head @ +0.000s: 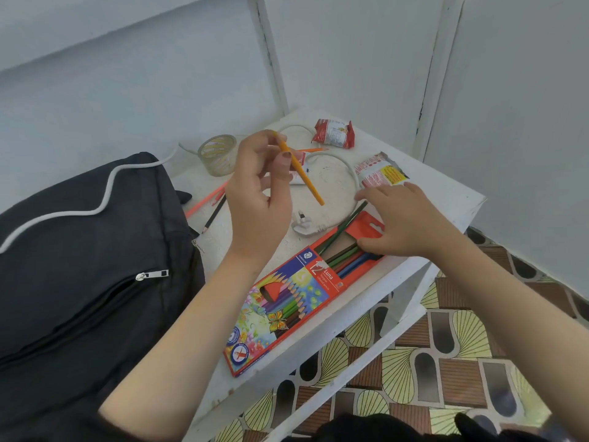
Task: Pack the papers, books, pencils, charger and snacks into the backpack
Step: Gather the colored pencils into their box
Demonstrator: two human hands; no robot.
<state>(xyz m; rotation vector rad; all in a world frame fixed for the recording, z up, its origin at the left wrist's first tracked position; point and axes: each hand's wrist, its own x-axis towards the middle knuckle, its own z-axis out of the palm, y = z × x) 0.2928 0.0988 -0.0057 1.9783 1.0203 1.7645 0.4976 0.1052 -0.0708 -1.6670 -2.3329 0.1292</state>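
View from the head, down onto a small white table (446, 199) in a pale corner.

Left hand (258, 199): hangs raised over the middle of the table, thumb and bent fingers clamped on an orange pencil (302, 172) that slants down to the right, clear of the tabletop.

Right hand (404, 221): rests on the open end of a pencil box (287, 301), fingers apart and gently bent over the red flap, thumb by the pencil ends.

Pencil box: lies flat at the near table edge, open end away from the viewer, with coloured pencils poking out, among them a green pencil (342, 229) sticking out farther and tilted left.

Backpack (79, 266): dark, on the left, against the table, zipper partly open, with a white cable (63, 212) draped across the top.

Charger plug (304, 223): on the table between the hands, with cable looped behind.

Farther back: a red snack packet (334, 134) and a second snack packet (381, 170), the latter just beyond the right fingertips.

Left of centre: a tape roll (218, 154), a pink pencil (204, 202) and a black pencil (215, 215) beside the backpack.

Below right: patterned floor tiles (446, 346).
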